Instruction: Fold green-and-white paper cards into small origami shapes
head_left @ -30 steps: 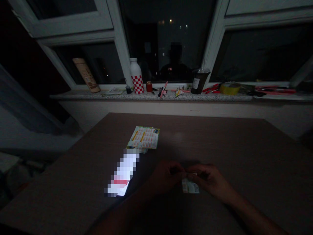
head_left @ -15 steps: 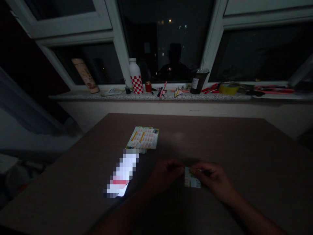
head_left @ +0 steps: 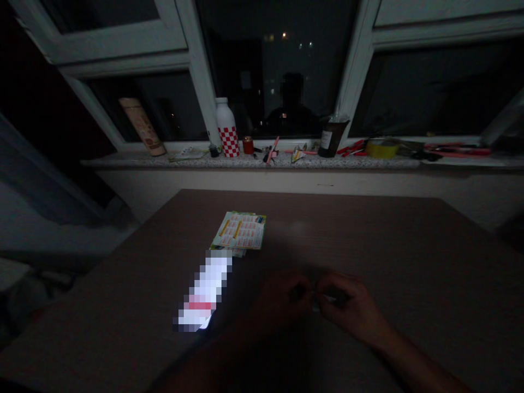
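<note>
Change: paper slip (head_left: 316, 307) showed pale below the fingertips half a second ago, now almost fully covered by the two hands; hands sit a touch lower, view is dimmer
Left hand: left hand (head_left: 282, 297) low over the worktop (head_left: 368, 234), fingers curled, grip pinched closed on the slip's left end
Right hand: right hand (head_left: 347, 310) just beside it, fingertips meeting the left's, grip pinched closed on the slip's right end
Slip position: between the two hands, near the front middle of the worktop, only a faint sliver visible; too dark to tell if it touches the surface
Phone: lit phone (head_left: 204, 292) lies flat, left of the left hand, near but apart
Printed sheets: small stack of printed sheets (head_left: 239, 232) just beyond the phone's far end
Windowsill: windowsill (head_left: 254, 161) behind the worktop carries a red-checked bottle (head_left: 227, 128), a dark cup (head_left: 331, 136), a yellow tape roll (head_left: 382, 148) and a leaning cardboard tube (head_left: 143, 126)
</note>
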`<state>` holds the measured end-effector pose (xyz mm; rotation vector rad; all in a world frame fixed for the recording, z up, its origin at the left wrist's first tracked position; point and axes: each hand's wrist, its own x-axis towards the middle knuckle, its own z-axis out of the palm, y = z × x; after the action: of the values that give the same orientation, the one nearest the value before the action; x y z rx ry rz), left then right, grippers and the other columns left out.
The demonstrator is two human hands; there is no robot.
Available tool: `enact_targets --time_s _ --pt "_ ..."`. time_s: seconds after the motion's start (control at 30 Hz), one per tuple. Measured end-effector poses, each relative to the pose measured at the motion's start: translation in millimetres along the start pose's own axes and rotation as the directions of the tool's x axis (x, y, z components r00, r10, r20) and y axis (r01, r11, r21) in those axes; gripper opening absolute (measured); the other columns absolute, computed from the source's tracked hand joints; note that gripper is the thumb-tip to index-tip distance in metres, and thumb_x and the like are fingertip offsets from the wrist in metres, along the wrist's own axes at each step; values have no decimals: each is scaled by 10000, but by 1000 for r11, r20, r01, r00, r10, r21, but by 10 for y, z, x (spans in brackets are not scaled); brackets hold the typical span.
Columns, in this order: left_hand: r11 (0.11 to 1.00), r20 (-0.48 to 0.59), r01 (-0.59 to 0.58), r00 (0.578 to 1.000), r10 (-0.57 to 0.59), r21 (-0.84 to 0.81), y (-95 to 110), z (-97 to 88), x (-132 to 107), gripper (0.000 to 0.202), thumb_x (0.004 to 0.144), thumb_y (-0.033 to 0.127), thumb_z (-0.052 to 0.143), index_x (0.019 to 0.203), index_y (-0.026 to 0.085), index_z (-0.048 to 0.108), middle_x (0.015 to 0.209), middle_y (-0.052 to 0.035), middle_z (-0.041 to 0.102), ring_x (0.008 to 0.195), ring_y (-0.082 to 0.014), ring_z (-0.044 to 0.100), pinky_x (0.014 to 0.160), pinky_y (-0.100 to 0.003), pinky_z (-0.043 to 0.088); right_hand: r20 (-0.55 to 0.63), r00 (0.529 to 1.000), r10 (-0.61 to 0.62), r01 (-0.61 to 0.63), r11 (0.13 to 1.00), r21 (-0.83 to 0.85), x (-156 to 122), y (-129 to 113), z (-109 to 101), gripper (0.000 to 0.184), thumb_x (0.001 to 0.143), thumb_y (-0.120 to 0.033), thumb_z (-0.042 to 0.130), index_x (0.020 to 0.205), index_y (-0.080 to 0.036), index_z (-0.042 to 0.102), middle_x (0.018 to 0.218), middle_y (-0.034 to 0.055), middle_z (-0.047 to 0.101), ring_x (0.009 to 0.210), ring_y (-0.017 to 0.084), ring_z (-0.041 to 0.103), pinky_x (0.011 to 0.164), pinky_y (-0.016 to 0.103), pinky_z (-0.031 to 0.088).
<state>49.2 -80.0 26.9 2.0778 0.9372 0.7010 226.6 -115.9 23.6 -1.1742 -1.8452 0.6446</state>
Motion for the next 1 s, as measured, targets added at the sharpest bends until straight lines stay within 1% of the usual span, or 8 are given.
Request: enact_targets --time_s 0.13,0.3,0.53,0.7,0.8,0.9,0.97,1.0 --pt "994 81 -104 992 100 39 -78 54 4 28 727 147 567 745 165 578 739 10 559 684 -115 497 637 -203 355 9 998 -54 55 999 -3 -6 -24 21 103 661 -96 546 632 -194 556 614 1 587 574 140 556 541 235 422" --pt "987 82 -149 986 144 59 -155 107 8 59 708 125 565 752 162 579 737 7 555 664 -113 482 620 -203 351 -2 1000 -28 28 999 -27 8 -72 29 105 634 -102 533 594 -199 535 569 -9 561 535 132 530 506 223 396" --pt "988 17 -157 987 157 -3 -100 96 7 45 689 117 567 692 158 549 678 17 515 618 -100 455 582 -201 327 1 999 -39 39 998 -57 36 -105 1 92 623 -127 532 569 -200 517 537 -17 531 503 131 496 484 227 362" --pt "999 9 -49 999 49 7 -42 -7 12 42 693 145 571 682 167 536 663 24 500 609 -102 434 580 -210 322 -6 1000 -24 24 997 -75 16 -39 -33 105 617 -106 530 583 -205 518 552 -27 526 518 129 504 497 223 371" --pt "999 -17 -17 1000 17 -46 -26 -94 6 38 689 143 557 674 167 533 662 22 502 611 -106 437 574 -215 324 -9 1000 -10 9 997 -76 6 52 -97 107 624 -103 523 594 -206 517 564 -27 535 532 133 521 513 228 388" --pt "988 -146 36 988 -58 -149 -32 -173 0 34 698 156 522 666 167 519 649 19 491 613 -112 437 564 -219 331 -77 996 35 -39 998 -51 13 127 -198 85 649 -137 519 597 -203 507 577 -14 551 543 140 533 530 238 418" --pt "967 -255 98 954 -158 -233 -38 -193 5 36 698 180 501 663 170 502 644 19 478 612 -117 439 558 -222 344 -153 985 80 -82 997 -3 24 140 -250 86 668 -183 525 588 -204 503 557 -14 540 533 139 529 518 238 428" --pt "951 -261 125 944 -202 -283 -38 -185 11 39 696 201 504 669 172 500 641 21 476 611 -120 446 551 -222 353 -160 980 120 -116 993 36 28 134 -259 90 676 -206 537 591 -204 507 560 -11 543 540 142 533 511 236 433"
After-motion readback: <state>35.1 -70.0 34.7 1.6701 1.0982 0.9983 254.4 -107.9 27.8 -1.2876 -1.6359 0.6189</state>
